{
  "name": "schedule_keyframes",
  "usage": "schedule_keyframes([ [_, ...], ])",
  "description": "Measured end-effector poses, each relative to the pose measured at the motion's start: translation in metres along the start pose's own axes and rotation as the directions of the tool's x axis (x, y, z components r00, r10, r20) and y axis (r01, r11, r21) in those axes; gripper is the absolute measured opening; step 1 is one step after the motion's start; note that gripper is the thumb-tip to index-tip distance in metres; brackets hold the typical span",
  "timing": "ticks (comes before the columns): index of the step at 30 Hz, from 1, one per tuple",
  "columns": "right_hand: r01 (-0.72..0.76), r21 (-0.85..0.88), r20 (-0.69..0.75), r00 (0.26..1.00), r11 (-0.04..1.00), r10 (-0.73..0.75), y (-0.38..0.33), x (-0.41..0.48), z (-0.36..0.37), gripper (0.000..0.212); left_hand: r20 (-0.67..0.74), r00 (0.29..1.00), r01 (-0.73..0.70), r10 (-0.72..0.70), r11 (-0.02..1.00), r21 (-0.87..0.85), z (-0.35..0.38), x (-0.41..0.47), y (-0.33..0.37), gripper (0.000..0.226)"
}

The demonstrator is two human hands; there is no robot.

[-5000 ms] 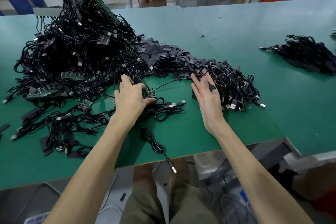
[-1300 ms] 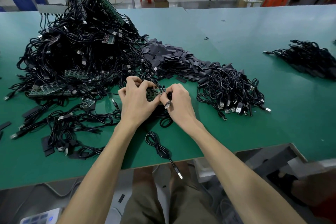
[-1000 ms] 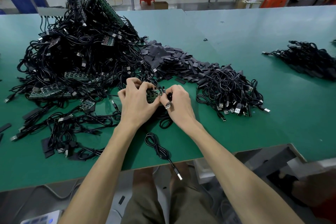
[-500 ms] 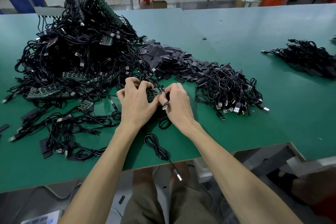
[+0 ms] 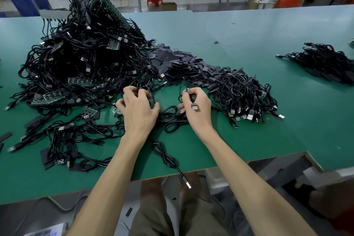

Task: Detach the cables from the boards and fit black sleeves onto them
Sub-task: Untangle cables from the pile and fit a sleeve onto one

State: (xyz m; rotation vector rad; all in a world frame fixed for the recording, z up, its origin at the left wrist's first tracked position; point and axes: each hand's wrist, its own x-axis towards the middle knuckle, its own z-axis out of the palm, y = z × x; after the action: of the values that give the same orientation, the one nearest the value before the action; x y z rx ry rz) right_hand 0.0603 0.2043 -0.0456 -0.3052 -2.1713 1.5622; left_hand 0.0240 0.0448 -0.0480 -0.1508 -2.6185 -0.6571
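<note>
Black cables [image 5: 86, 59] heaped on boards [image 5: 51, 97] dominate the worktop [image 5: 249, 30], with a smaller freed pile [image 5: 243, 97] beside the sleeves [image 5: 183, 65], so most remains; my left hand [image 5: 138, 111] grips a board [image 5: 117, 111] and, apart from it, my right hand [image 5: 195, 113] pinches a plug [image 5: 194, 106].

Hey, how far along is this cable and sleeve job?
Done: a heap of board-free cables lies right of the hands. In hand: the left hand grips a small board, the right hand pinches one cable. Left: the big tangle still on boards, and the sleeve pile.
</note>
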Motion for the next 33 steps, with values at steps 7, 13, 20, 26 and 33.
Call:
schedule_keyframes([
  [7,-0.133,0.346,-0.037,0.987,0.929,0.155,-0.002,0.002,-0.002,0.013,-0.03,1.0,0.006,-0.006,1.0,-0.021,-0.006,-0.003,0.006,0.05],
  [13,-0.157,0.334,-0.012,0.985,0.929,0.171,-0.002,0.004,-0.005,0.022,-0.013,0.999,-0.03,0.031,0.995,0.098,-0.01,-0.007,0.007,0.074],
  [20,-0.16,0.336,0.018,0.986,0.928,0.163,-0.004,0.004,-0.005,0.052,0.004,0.982,-0.19,0.191,0.973,0.131,-0.014,-0.001,0.011,0.05],
  [26,-0.169,0.431,-0.054,0.976,0.887,0.212,-0.002,0.005,-0.006,0.053,0.17,0.905,-0.362,0.389,0.916,-0.17,-0.014,0.004,0.026,0.041],
  [33,-0.187,0.522,-0.119,0.95,0.832,0.288,0.0,0.008,-0.009,0.032,0.354,0.884,-0.07,0.304,0.837,-0.543,-0.031,0.007,0.041,0.046],
])
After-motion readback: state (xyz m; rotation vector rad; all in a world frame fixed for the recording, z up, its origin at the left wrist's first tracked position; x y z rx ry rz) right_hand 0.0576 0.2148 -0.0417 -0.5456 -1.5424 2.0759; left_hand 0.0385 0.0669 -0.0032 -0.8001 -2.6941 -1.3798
